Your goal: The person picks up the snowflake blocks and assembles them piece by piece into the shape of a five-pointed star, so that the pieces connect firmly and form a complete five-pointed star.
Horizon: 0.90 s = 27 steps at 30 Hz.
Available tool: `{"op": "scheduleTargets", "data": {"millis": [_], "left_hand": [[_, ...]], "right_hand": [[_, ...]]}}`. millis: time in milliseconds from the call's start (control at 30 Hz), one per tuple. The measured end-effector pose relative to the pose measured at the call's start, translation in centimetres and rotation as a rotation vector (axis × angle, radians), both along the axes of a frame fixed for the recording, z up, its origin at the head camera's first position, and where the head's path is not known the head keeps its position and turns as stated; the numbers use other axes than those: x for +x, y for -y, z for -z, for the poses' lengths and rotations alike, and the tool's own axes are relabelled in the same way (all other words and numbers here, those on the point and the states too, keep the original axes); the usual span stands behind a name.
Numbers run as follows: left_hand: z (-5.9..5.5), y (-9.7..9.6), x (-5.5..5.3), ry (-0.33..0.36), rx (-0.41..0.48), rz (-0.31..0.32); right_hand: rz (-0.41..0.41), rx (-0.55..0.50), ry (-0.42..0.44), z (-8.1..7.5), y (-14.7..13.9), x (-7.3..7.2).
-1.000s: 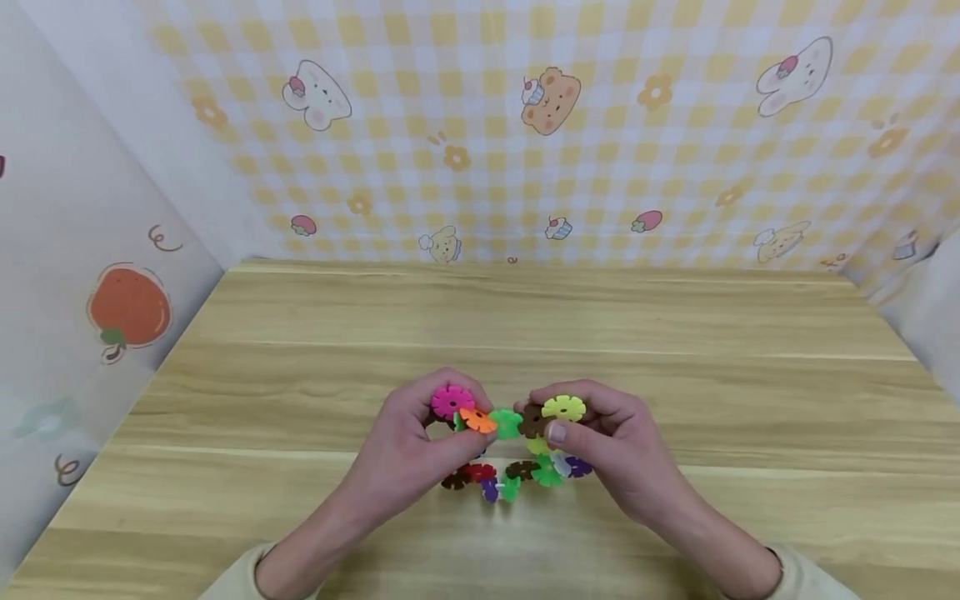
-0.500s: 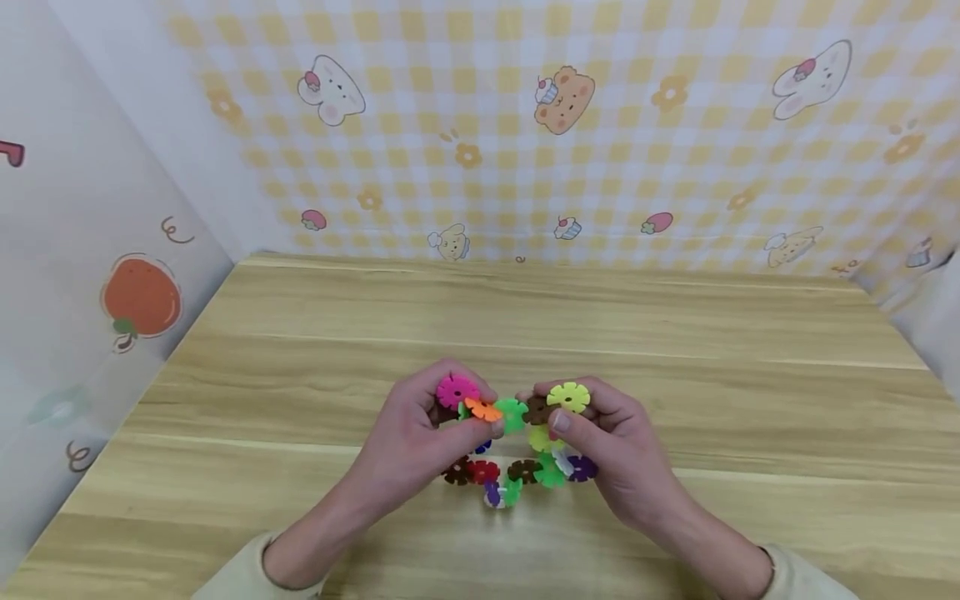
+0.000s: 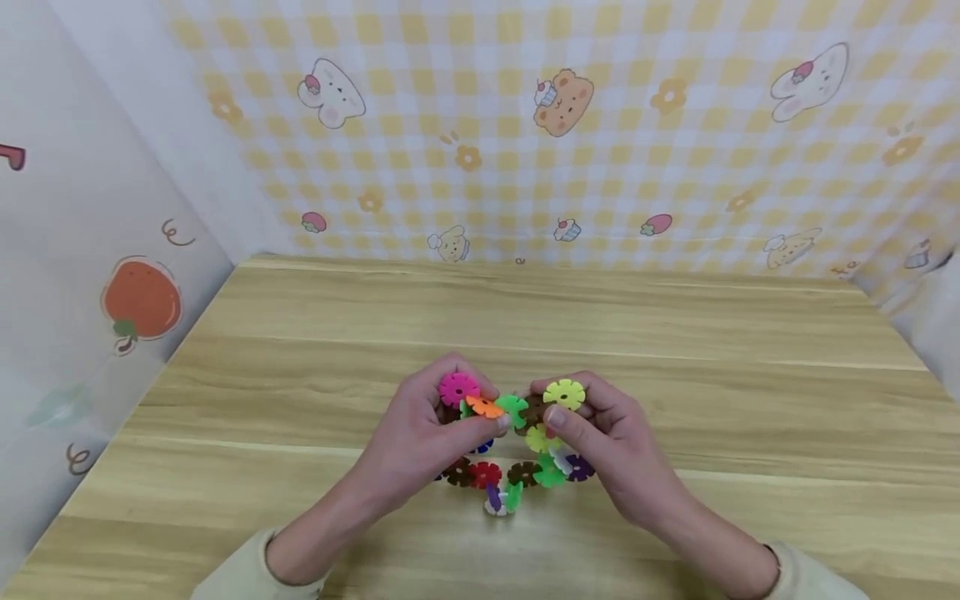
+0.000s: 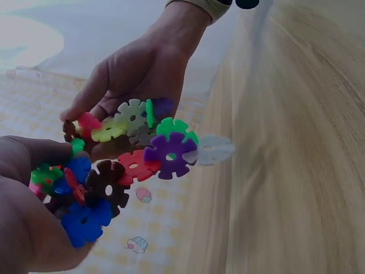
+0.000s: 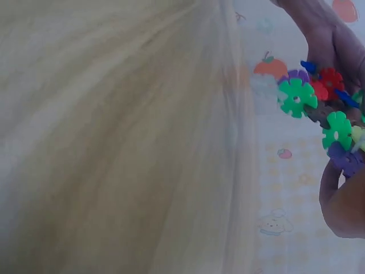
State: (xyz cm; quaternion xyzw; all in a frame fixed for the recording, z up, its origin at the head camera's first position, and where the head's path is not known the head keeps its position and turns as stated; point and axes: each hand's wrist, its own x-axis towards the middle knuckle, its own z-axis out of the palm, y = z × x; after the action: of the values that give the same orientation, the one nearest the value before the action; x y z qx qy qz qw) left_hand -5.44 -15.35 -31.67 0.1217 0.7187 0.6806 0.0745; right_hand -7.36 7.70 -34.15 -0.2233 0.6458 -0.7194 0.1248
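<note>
A loop of interlocking snowflake discs (image 3: 549, 471) in many colours hangs between my two hands in the head view. My left hand (image 3: 416, 437) pinches an orange disc (image 3: 484, 407) between thumb and fingers, with a pink disc (image 3: 459, 389) standing by its forefinger. A green disc (image 3: 513, 411) bridges the gap between the hands. On the other side my right hand (image 3: 618, 437) grips a brown disc (image 3: 534, 408), its thumb beside a pale yellow disc (image 3: 564, 394). In the left wrist view a blue disc (image 4: 85, 221) and a purple disc (image 4: 170, 155) show, with a whitish disc (image 4: 214, 150) at the loop's low end.
The wooden tabletop (image 3: 480, 317) lies beneath the hands. Behind it rises a yellow checked backdrop (image 3: 480, 192) with cartoon prints, and a pale side wall (image 3: 67, 208) stands at the left.
The hands keep their grips and have risen slightly in the head view. At the loop's near end the discs have tilted, so a white one shows more. The camera view has shifted a little.
</note>
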Motion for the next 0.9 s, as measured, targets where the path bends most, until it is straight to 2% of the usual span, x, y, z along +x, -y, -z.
{"op": "scheduleTargets", "data": {"millis": [100,200,367,467,567,700,767,900], "left_hand": [[-0.2,-0.2,-0.1,0.095,0.003,0.015],[0.0,-0.2,-0.2,0.172,0.010,0.008],[1.0,-0.4,-1.0,0.278,0.071,-0.025],[1.6,-0.5,-1.5,0.354,0.136,-0.079],[2.2,-0.4,-1.9,0.411,0.232,-0.137],[3.0,-0.5,-2.0,0.457,0.301,-0.137],[3.3,-0.6,-1.9,0.468,0.267,-0.120],[3.3,-0.4,-2.1,0.441,0.086,-0.099]], "right_hand": [[0.020,0.103,0.034,-0.7,-0.6,-0.4],[0.020,0.196,0.104,-1.1,-1.2,-0.9],[0.028,0.277,0.221,-0.7,-2.5,-1.0],[0.040,0.269,0.274,0.0,-3.5,-0.6],[0.048,0.231,0.283,0.9,-4.7,0.1],[0.094,0.200,0.279,2.0,-5.7,0.8],[0.138,0.199,0.300,2.3,-5.9,0.8],[0.180,0.192,0.338,2.7,-6.3,0.0]]}}
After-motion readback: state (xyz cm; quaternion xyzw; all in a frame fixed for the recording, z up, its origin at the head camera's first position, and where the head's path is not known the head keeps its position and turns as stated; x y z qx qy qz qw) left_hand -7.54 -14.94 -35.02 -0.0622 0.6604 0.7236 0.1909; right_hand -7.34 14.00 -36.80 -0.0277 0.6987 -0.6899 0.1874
